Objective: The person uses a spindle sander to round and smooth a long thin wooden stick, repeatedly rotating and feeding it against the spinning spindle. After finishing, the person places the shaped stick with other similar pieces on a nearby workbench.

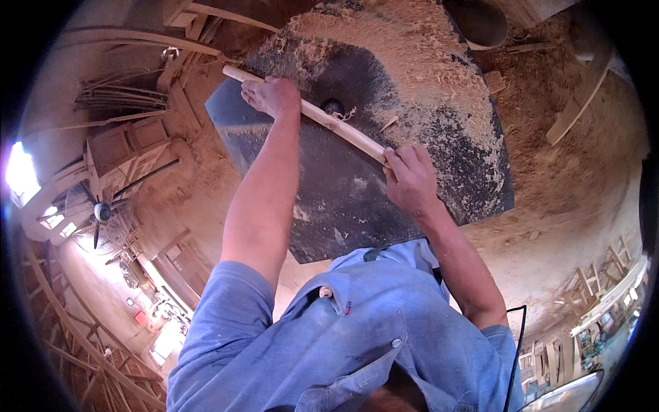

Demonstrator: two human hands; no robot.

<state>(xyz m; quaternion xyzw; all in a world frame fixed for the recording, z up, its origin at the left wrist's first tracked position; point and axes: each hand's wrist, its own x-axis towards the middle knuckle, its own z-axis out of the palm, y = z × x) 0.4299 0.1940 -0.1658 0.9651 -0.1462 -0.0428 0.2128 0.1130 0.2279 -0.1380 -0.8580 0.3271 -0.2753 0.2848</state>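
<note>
A long, narrow pale wooden strip point(353, 136) lies slantwise over a dark machine table point(336, 213), its far end pointing up and left. My left hand point(273, 96) is closed over it near that far end. My right hand point(410, 177) grips the near end between thumb and fingers, above the table's right half. Between the hands, the strip passes right beside a round dark cutter head point(333, 108) in the table. Curled shavings cling to the strip there. Whether the cutter is spinning I cannot tell.
Wood shavings point(425, 62) thickly cover the table's far and right parts, and a loose splinter point(389, 124) lies near the cutter. Sawdust coats the floor point(549, 185). Curved wooden pieces point(130, 36) and a wooden crate-like frame point(127, 147) stand at the left, with a fan point(102, 211) nearby.
</note>
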